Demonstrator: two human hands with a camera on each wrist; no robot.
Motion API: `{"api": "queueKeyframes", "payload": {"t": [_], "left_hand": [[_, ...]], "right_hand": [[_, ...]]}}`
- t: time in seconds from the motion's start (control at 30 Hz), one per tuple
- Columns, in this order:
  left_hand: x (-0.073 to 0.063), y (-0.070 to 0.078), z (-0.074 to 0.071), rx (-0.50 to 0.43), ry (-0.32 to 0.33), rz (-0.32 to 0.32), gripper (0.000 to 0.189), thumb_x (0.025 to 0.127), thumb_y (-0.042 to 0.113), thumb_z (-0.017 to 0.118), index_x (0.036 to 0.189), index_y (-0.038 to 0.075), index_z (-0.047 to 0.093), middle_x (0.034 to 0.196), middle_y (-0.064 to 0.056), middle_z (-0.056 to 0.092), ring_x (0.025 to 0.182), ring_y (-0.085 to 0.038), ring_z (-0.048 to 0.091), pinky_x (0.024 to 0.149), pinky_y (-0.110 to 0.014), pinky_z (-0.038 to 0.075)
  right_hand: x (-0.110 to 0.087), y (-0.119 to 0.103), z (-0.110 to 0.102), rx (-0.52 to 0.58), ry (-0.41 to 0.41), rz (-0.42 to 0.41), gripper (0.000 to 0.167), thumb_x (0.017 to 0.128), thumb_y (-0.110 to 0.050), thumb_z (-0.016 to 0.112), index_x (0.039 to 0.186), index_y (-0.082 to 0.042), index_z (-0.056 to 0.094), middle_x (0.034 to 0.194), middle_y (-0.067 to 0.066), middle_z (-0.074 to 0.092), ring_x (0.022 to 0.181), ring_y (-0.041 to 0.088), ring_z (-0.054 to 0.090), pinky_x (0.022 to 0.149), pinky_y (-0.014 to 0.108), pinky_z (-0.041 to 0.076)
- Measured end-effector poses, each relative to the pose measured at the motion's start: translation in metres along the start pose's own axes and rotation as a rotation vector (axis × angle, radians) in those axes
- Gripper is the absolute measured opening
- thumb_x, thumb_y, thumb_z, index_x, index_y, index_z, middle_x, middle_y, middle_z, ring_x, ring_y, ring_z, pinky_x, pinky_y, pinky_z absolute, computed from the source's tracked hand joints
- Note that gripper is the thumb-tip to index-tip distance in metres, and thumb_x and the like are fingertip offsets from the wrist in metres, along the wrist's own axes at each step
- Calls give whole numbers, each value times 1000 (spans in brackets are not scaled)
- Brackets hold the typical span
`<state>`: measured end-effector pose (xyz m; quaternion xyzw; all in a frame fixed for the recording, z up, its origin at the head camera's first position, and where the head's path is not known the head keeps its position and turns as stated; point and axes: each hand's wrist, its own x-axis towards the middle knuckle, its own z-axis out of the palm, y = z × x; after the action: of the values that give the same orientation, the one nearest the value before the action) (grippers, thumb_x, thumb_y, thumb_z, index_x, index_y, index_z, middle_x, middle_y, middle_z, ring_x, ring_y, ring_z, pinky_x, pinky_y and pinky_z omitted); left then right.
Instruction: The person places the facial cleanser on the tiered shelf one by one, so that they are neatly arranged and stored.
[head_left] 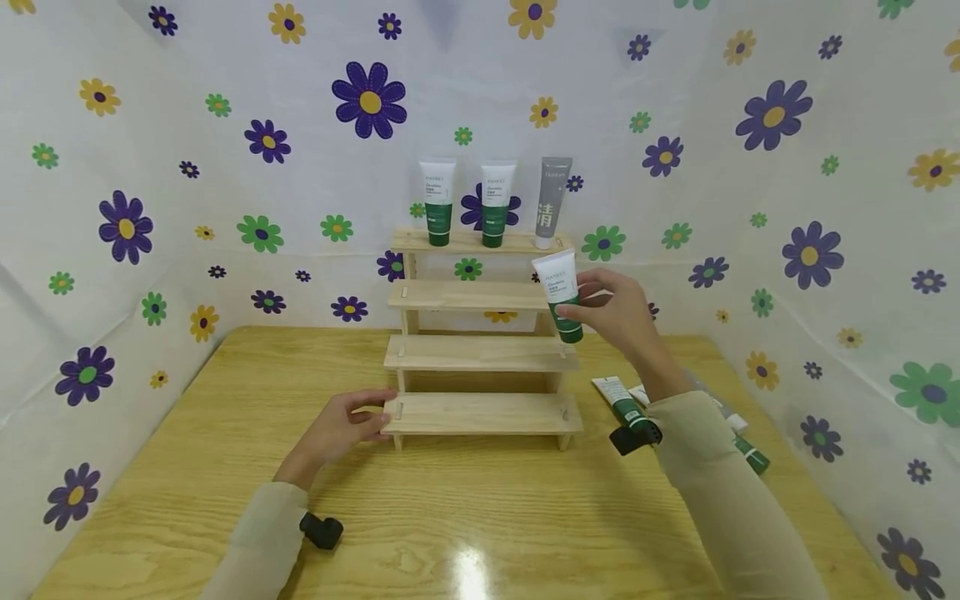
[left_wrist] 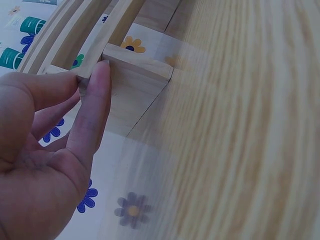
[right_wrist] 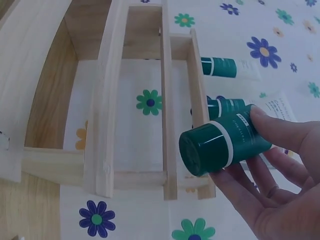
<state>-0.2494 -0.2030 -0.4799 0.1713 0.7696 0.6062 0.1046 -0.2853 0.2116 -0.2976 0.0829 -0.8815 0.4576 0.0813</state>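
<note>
My right hand (head_left: pixel 617 310) holds a white-and-green squeeze tube (head_left: pixel 558 283) by its lower part, cap down and slightly tilted, in front of the right side of a wooden tiered shelf (head_left: pixel 480 354). In the right wrist view the green cap (right_wrist: pixel 202 150) points toward the steps, with thumb and fingers around the tube. My left hand (head_left: pixel 341 433) pinches the left end of the lowest step, thumb and finger on the board's edge (left_wrist: pixel 95 65) in the left wrist view. On the top step stand two white-and-green tubes (head_left: pixel 438 200) and, at its right end, a grey tube (head_left: pixel 552 200).
Several tubes (head_left: pixel 621 400) lie on the wooden table (head_left: pixel 300 367) to the right of the shelf, partly hidden by my right forearm. A flower-patterned cloth (head_left: pixel 315 175) surrounds the table at the back and sides.
</note>
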Motion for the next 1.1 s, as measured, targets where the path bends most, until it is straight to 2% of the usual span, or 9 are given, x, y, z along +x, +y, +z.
{"api": "queueKeyframes", "payload": {"t": [0.17, 0.43, 0.67, 0.87, 1.1], "left_hand": [[-1, 0, 0, 5, 7, -4, 52, 102, 14, 66, 148, -4, 51, 153, -30, 48, 103, -11, 72, 87, -29, 65], [0, 3, 2, 12, 9, -10, 51, 101, 13, 67, 147, -5, 52, 151, -31, 49, 102, -10, 72, 87, -31, 65], [0, 0, 1, 6, -5, 15, 52, 102, 13, 66, 147, -7, 50, 149, -34, 49, 106, -12, 72, 87, -31, 65], [0, -1, 0, -1, -8, 11, 52, 102, 13, 66, 148, -6, 50, 153, -32, 46, 106, -13, 72, 88, -31, 65], [0, -1, 0, 2, -2, -2, 52, 102, 14, 66, 148, -4, 51, 150, -32, 49, 106, -14, 72, 88, -30, 65]], "right_hand": [[11, -8, 12, 20, 29, 13, 52, 90, -20, 82, 135, -4, 62, 125, 22, 64, 115, 39, 69, 99, 50, 60], [26, -22, 28, 121, 82, 37, 50, 90, -19, 82, 135, -7, 63, 128, 19, 65, 117, 37, 67, 102, 49, 59], [40, -34, 44, 187, 94, 79, 49, 89, -18, 83, 133, -8, 63, 129, 16, 66, 118, 33, 65, 104, 45, 59], [51, -45, 58, 204, 90, 50, 51, 87, -17, 85, 133, -7, 64, 127, 16, 66, 116, 31, 65, 98, 42, 62], [60, -56, 76, 197, 78, 18, 49, 87, -21, 85, 129, -7, 65, 127, 15, 68, 115, 30, 66, 97, 41, 62]]}}
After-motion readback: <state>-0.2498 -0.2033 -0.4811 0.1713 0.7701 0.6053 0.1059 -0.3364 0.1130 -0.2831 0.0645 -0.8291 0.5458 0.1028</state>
